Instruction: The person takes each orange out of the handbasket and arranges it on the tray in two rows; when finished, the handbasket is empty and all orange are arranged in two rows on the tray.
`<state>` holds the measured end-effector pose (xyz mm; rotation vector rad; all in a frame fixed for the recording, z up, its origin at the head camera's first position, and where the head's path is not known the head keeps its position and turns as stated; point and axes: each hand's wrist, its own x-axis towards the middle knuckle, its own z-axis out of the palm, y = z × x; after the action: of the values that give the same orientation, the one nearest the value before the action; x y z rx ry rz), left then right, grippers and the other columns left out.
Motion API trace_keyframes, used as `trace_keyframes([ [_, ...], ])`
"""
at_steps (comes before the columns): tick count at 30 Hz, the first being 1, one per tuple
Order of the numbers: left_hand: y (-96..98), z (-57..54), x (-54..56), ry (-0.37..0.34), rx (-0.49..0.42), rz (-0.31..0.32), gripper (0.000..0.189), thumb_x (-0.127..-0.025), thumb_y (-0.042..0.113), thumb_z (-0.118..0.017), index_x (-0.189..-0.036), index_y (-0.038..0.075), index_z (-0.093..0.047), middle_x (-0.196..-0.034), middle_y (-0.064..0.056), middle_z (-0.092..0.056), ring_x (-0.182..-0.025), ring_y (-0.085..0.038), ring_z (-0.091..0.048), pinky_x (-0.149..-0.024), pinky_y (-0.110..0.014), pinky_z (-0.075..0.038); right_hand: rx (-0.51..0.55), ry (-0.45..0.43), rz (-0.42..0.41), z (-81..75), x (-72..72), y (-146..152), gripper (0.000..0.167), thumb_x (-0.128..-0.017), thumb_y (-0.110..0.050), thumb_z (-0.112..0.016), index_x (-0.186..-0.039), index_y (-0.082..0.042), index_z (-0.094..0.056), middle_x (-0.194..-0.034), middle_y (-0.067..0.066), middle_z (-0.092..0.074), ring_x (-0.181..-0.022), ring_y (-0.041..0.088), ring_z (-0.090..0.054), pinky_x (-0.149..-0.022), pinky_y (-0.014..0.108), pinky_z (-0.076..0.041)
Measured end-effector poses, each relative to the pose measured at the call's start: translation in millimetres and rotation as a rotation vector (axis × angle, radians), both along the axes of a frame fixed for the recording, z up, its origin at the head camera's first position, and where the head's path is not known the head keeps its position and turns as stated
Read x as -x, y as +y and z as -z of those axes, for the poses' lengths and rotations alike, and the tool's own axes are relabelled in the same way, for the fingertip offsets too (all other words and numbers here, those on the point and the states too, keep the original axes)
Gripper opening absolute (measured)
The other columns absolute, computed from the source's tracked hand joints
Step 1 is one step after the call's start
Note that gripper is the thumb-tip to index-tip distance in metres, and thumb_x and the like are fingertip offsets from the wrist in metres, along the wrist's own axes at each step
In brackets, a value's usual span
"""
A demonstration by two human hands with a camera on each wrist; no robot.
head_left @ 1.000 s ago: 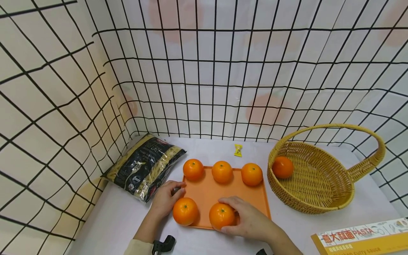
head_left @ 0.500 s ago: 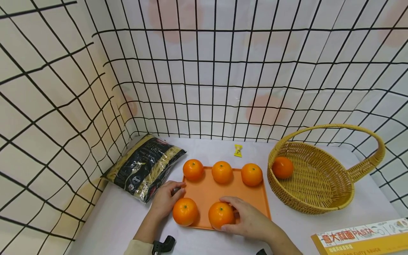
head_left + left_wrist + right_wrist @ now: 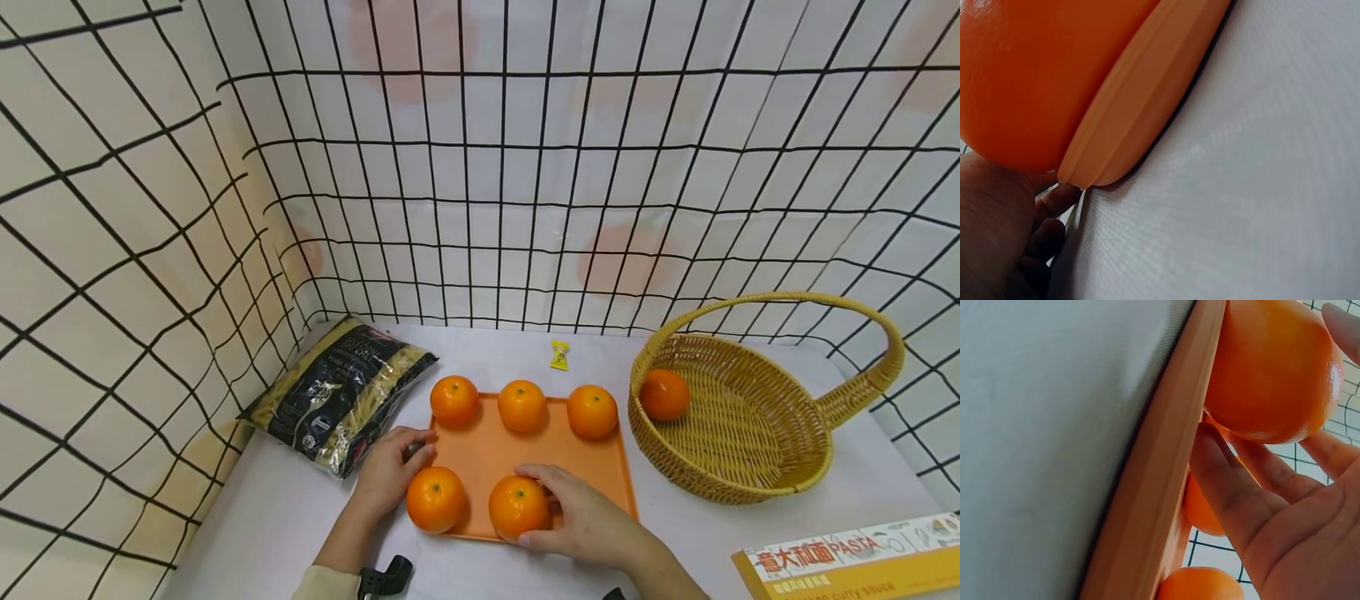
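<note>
An orange tray [image 3: 480, 450] lies on the white table with several oranges on it. Three stand along its far edge: a left one [image 3: 454, 401], a middle one [image 3: 522, 407] and a right one [image 3: 592, 412]. My right hand [image 3: 581, 512] holds the front middle orange [image 3: 517, 508], thumb on the near side and fingers round the far and right sides; in the right wrist view that orange [image 3: 1275, 369] sits at the tray's rim. My left hand [image 3: 393, 471] grips the tray's left edge between thumb and fingers, beside the front left orange [image 3: 436, 500].
To the right stands a wicker basket [image 3: 750, 483] with a tall handle and one orange [image 3: 665, 395] inside. A black and gold pasta bag [image 3: 341, 392] lies at the left. Behind the tray is a yellow wrapped candy [image 3: 560, 355]. A pasta box [image 3: 855, 554] lies front right; black wire grid encloses the table.
The right hand and the orange it holds have shifted very slightly to the left. My left hand stays at the tray's edge.
</note>
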<state>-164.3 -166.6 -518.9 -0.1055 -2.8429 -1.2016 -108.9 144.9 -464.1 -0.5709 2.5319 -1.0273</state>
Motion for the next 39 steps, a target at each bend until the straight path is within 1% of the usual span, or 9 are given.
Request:
trace_keyframes([
  [4,0.5,0.5,1.0,0.002,-0.001,0.002,0.024,-0.094,0.027,-0.074,-0.117,0.023,-0.077,-0.111,0.006,-0.07,-0.094,-0.009,-0.06,-0.087,-0.032,-0.051,0.006,-0.005,0.007,-0.6,0.3,1.8,0.085,-0.08,-0.063,-0.078,-0.15,-0.027,-0.048,-0.149,-0.002,-0.053,-0.124,0.019,-0.059,-0.103,0.046,-0.051],
  [9,0.2,0.7,1.0,0.01,-0.003,0.004,0.023,-0.094,0.026,-0.074,-0.117,0.023,-0.077,-0.11,0.006,-0.071,-0.093,-0.009,-0.06,-0.086,-0.031,-0.051,0.021,-0.016,0.0,-0.4,1.7,3.4,0.08,-0.081,-0.061,-0.078,-0.147,-0.025,-0.051,-0.147,-0.002,-0.055,-0.123,0.019,-0.06,-0.103,0.044,-0.051],
  [11,-0.3,1.2,1.3,0.018,-0.003,0.007,0.023,-0.094,0.026,-0.074,-0.117,0.022,-0.077,-0.11,0.005,-0.071,-0.093,-0.009,-0.061,-0.085,-0.03,-0.051,0.025,-0.012,-0.004,0.2,2.0,3.2,0.079,-0.081,-0.06,-0.079,-0.146,-0.023,-0.051,-0.147,-0.002,-0.055,-0.123,0.019,-0.06,-0.103,0.042,-0.052],
  [14,-0.8,1.8,1.3,0.028,-0.002,0.012,0.024,-0.094,0.025,-0.074,-0.117,0.022,-0.077,-0.11,0.004,-0.071,-0.092,-0.01,-0.061,-0.084,-0.03,-0.052,0.018,-0.002,-0.003,0.6,1.9,2.3,0.079,-0.081,-0.061,-0.078,-0.146,-0.024,-0.052,-0.146,-0.002,-0.055,-0.124,0.02,-0.059,-0.102,0.041,-0.052],
  [25,-0.6,2.0,1.4,0.007,-0.018,0.014,0.024,-0.094,0.026,-0.074,-0.118,0.022,-0.077,-0.111,0.005,-0.07,-0.092,-0.009,-0.061,-0.085,-0.03,-0.052,0.033,-0.012,0.012,0.7,0.1,-1.0,0.078,-0.08,-0.057,-0.081,-0.145,-0.026,-0.051,-0.146,-0.001,-0.055,-0.125,0.021,-0.058,-0.102,0.041,-0.052],
  [27,-0.7,1.7,1.7,-0.003,-0.024,0.006,0.025,-0.094,0.027,-0.075,-0.118,0.023,-0.077,-0.11,0.006,-0.07,-0.092,-0.009,-0.06,-0.086,-0.03,-0.052,0.032,-0.015,0.012,0.9,0.3,-1.7,0.078,-0.08,-0.058,-0.081,-0.146,-0.026,-0.051,-0.147,-0.001,-0.055,-0.126,0.021,-0.058,-0.102,0.041,-0.053],
  [34,-1.4,2.3,1.2,0.025,0.0,0.019,0.023,-0.095,0.025,-0.073,-0.117,0.022,-0.077,-0.111,0.004,-0.071,-0.092,-0.01,-0.061,-0.084,-0.031,-0.052,0.045,-0.041,0.009,1.4,0.7,-3.9,0.079,-0.081,-0.057,-0.081,-0.147,-0.027,-0.05,-0.148,-0.001,-0.054,-0.125,0.02,-0.059,-0.101,0.041,-0.053],
  [39,-1.1,2.5,1.3,0.02,-0.001,0.022,0.023,-0.095,0.025,-0.073,-0.117,0.022,-0.077,-0.112,0.004,-0.071,-0.092,-0.01,-0.06,-0.084,-0.03,-0.051,0.047,-0.041,0.007,0.7,-0.3,-3.0,0.082,-0.08,-0.056,-0.081,-0.149,-0.025,-0.048,-0.148,-0.001,-0.053,-0.122,0.02,-0.061,-0.101,0.044,-0.053],
])
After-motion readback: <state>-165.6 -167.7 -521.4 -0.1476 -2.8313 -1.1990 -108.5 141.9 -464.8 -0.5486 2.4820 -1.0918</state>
